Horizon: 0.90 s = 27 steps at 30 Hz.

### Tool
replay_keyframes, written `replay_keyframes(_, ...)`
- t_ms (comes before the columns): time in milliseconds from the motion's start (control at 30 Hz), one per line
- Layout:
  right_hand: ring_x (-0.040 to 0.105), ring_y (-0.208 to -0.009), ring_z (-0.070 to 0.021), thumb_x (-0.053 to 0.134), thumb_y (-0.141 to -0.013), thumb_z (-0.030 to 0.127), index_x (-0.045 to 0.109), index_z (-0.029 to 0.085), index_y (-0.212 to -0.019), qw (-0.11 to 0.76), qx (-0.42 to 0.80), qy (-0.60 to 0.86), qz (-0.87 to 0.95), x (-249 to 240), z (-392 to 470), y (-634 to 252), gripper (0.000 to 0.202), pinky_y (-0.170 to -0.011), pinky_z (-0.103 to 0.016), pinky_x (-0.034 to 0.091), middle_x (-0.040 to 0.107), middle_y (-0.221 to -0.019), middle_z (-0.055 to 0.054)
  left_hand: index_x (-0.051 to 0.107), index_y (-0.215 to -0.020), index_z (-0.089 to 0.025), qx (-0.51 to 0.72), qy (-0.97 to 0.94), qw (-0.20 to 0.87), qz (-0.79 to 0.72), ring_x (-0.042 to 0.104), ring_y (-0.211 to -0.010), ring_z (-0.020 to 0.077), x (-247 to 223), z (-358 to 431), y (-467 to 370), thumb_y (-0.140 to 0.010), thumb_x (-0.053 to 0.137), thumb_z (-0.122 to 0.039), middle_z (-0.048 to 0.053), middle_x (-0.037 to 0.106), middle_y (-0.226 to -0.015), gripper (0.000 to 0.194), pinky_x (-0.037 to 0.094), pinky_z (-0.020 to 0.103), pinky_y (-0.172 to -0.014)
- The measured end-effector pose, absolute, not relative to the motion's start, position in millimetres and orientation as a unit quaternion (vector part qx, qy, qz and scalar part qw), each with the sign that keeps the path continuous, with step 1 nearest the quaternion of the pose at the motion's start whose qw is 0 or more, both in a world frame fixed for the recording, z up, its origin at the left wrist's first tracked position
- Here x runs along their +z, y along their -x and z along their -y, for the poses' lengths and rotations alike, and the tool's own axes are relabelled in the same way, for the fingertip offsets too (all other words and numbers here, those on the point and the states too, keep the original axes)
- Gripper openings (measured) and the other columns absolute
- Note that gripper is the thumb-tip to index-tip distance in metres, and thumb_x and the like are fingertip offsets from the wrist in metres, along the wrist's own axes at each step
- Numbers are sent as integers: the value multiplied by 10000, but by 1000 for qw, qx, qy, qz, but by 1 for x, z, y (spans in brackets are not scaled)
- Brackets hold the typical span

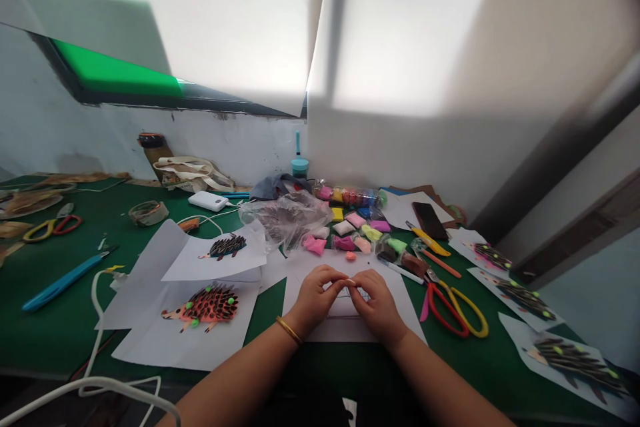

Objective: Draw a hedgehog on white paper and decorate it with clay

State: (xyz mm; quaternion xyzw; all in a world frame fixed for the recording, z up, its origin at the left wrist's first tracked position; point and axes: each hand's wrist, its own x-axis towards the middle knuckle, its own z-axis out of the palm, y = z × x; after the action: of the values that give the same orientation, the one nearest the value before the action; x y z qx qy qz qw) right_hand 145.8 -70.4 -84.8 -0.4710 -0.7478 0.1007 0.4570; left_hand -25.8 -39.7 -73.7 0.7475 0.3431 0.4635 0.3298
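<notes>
My left hand (317,297) and my right hand (375,300) meet above a white sheet (330,333) at the centre front. Between their pinched fingertips is a small pale piece (351,282), held by both; it looks like clay. Some drawn lines show on the sheet, partly hidden by my hands. Just beyond them lies a small orange lump (351,256). Colourful clay packets, among them a pink one (315,245) and a green one (397,245), spread behind the sheet. A white pen (401,271) rests at its right edge.
Hedgehog pictures lie at left (215,307) and right (530,297). Red and yellow scissors (455,307) are right of my right hand. Farther back are a plastic bag (287,217), a phone (429,220) and a power bank (209,201). A blue cutter (63,282) lies far left.
</notes>
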Motion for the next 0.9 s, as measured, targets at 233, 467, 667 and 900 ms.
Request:
replay_keyframes(233,538,-763,-192,569,-846,177,593,210,-730,432,78,487,755,-84,73,-143,123,-748,-344,386,594,-717,-13,702,-831,-202,440,-774,281,-357,583,-870,182,-75,42,25,-860,681,-301,29,632,-850,105,447,304,-813)
replay_keyframes(467,572,-836,-204,569,-905,254,666,233,-867,445,90,473,755,-83,73,-144,107,-789,-354,396,656,-823,-28,676,-779,-191,458,-754,306,-358,585,-831,178,-76,39,25,-876,657,-344,28,621,-811,182,453,304,-795)
replay_keyframes(667,556,-797,-197,567,-866,188,643,214,-780,432,78,482,758,-84,73,-143,117,-782,-356,393,628,-755,-22,689,-822,-199,451,-766,288,-357,578,-872,187,-77,41,25,-865,667,-326,35,626,-847,136,455,308,-813)
replay_keyframes(900,584,-850,-208,582,-908,290,689,246,-890,439,89,476,757,-81,73,-143,117,-796,-363,403,675,-833,-29,684,-754,-188,476,-738,325,-352,594,-810,179,-73,40,26,-867,656,-391,33,625,-798,234,473,309,-784)
